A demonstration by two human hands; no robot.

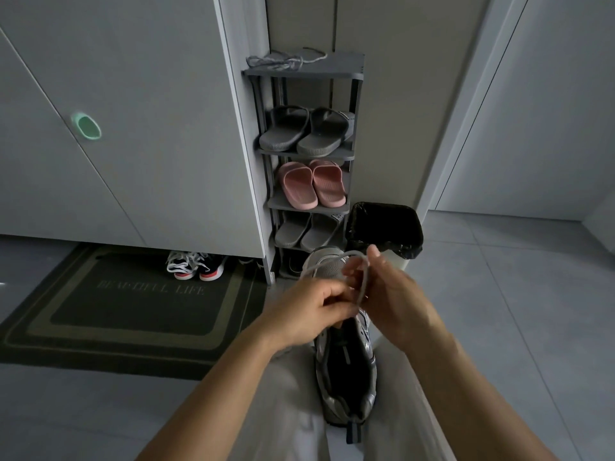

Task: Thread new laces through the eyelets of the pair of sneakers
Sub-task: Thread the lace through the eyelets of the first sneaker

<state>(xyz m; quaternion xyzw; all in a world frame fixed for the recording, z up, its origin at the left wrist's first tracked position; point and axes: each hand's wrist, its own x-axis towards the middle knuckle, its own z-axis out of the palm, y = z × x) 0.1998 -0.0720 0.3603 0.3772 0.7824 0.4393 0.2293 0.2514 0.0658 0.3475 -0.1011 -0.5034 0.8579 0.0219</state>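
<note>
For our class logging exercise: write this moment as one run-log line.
step: lacing | left hand: pinches flat grey fabric lace | right hand: holds lace loop | silver-grey mesh sneaker: between thighs

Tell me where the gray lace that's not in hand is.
Head view, upper centre: the gray lace lies bunched on the top shelf of the gray shoe rack, above the dark gray slides.

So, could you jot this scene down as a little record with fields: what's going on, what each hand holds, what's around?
activity: lacing a sneaker that lies between the person's legs
left hand: pinches the lace low down
right hand: holds the lace higher, at its loop
rack: slippers on the shelves, spare lace on top
bin: black, right of the rack
mat: on the floor, left
</note>
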